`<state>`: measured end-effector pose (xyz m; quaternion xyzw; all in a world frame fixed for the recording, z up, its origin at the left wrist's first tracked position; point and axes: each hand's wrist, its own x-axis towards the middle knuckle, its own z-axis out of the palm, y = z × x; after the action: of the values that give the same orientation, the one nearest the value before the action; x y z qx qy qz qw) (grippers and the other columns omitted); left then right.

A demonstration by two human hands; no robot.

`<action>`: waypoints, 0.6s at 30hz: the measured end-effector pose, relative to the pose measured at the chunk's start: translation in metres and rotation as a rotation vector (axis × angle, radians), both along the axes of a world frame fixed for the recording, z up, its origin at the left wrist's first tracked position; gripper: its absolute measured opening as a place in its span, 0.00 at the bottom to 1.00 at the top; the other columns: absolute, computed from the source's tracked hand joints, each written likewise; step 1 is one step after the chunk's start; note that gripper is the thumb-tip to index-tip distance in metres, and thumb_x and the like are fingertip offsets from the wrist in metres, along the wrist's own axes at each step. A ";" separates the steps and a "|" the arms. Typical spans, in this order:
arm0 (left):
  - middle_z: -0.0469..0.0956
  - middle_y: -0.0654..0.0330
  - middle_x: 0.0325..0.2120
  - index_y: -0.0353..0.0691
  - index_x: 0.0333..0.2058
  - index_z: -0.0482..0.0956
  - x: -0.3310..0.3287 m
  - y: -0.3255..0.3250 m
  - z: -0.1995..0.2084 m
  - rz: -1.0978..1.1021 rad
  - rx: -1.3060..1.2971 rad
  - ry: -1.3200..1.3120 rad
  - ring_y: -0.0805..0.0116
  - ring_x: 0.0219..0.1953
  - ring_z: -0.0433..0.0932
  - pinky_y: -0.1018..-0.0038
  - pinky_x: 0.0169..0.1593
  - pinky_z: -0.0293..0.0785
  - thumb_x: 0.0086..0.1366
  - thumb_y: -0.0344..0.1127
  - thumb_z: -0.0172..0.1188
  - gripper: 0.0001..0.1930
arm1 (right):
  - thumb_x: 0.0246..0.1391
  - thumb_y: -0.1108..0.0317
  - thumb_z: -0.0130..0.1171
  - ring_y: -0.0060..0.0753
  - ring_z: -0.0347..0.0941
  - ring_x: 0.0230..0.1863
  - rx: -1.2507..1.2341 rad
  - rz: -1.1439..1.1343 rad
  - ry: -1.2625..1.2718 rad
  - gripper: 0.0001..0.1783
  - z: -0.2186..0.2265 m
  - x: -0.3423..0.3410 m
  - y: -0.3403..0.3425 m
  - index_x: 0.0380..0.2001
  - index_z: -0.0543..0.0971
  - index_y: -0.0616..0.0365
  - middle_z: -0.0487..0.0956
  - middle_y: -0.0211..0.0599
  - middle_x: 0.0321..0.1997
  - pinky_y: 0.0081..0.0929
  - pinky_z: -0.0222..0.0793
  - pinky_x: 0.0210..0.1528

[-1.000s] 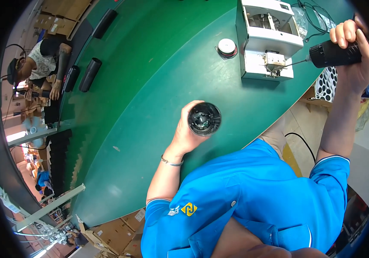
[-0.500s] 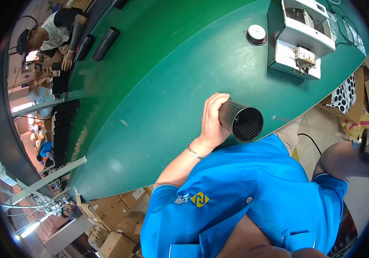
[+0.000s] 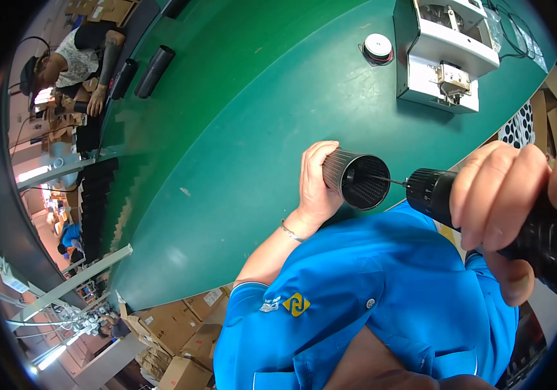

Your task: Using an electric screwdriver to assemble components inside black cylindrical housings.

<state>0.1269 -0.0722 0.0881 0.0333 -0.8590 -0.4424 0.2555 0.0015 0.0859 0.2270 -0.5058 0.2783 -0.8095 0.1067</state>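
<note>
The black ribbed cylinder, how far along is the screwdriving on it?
Done: the left hand holds the black ribbed cylinder tilted, mouth toward the driver. In hand: the right hand aims the black screwdriver, bit inside the opening. Left: whether any screw is seated is hidden.

a green table carries a white machine, a round tape roll and black tubes.

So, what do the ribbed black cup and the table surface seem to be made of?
The ribbed black cup, held in the left hand, looks like matte metal or moulded plastic: fine, even ribs outside, a dull sheen and a mesh pattern inside. Which of the two is unclear. The table seems covered in a smooth green mat, perhaps rubber or vinyl: even colour, soft glare, small scuffs.
</note>
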 end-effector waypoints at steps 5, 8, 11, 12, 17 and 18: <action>0.69 0.54 0.41 0.36 0.44 0.63 0.000 -0.001 -0.001 0.001 -0.021 -0.004 0.58 0.41 0.69 0.69 0.47 0.66 0.38 0.19 0.60 0.29 | 0.36 0.65 0.68 0.29 0.76 0.27 0.094 0.028 0.002 0.35 0.001 -0.002 -0.002 0.47 0.59 0.50 0.74 0.35 0.29 0.20 0.74 0.30; 0.69 0.54 0.41 0.36 0.44 0.63 0.001 -0.003 -0.002 0.008 -0.022 -0.006 0.58 0.42 0.69 0.70 0.47 0.66 0.38 0.19 0.60 0.29 | 0.36 0.66 0.68 0.29 0.76 0.27 0.242 0.034 0.068 0.35 0.009 -0.005 0.002 0.47 0.59 0.49 0.74 0.35 0.29 0.20 0.74 0.30; 0.69 0.54 0.41 0.36 0.44 0.64 0.002 -0.002 -0.003 0.006 0.014 0.009 0.58 0.41 0.69 0.69 0.47 0.66 0.39 0.19 0.60 0.29 | 0.36 0.66 0.68 0.28 0.76 0.27 0.225 0.125 0.072 0.35 0.003 -0.008 0.001 0.46 0.59 0.49 0.74 0.35 0.29 0.20 0.74 0.30; 0.69 0.54 0.41 0.36 0.44 0.64 0.003 -0.002 -0.004 0.003 0.031 0.015 0.58 0.41 0.69 0.69 0.48 0.66 0.39 0.20 0.60 0.29 | 0.36 0.66 0.68 0.28 0.76 0.27 0.215 0.169 0.074 0.35 0.001 -0.009 0.001 0.46 0.59 0.49 0.74 0.34 0.28 0.20 0.74 0.29; 0.69 0.54 0.41 0.36 0.45 0.63 0.005 0.000 -0.009 -0.009 0.060 0.030 0.58 0.42 0.69 0.70 0.48 0.65 0.39 0.20 0.61 0.30 | 0.39 0.67 0.66 0.26 0.74 0.26 0.213 0.178 0.089 0.32 0.008 -0.002 0.001 0.46 0.60 0.51 0.73 0.35 0.28 0.19 0.71 0.28; 0.69 0.54 0.41 0.36 0.45 0.63 0.005 0.001 -0.011 -0.015 0.062 0.029 0.58 0.43 0.69 0.70 0.48 0.65 0.39 0.21 0.61 0.30 | 0.40 0.67 0.65 0.25 0.73 0.26 0.214 0.163 0.091 0.31 0.011 0.000 0.004 0.46 0.60 0.52 0.73 0.35 0.28 0.18 0.70 0.28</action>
<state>0.1319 -0.0710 0.0768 0.0282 -0.8413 -0.4711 0.2634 0.0017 0.0902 0.2378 -0.5485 0.3256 -0.7402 0.2129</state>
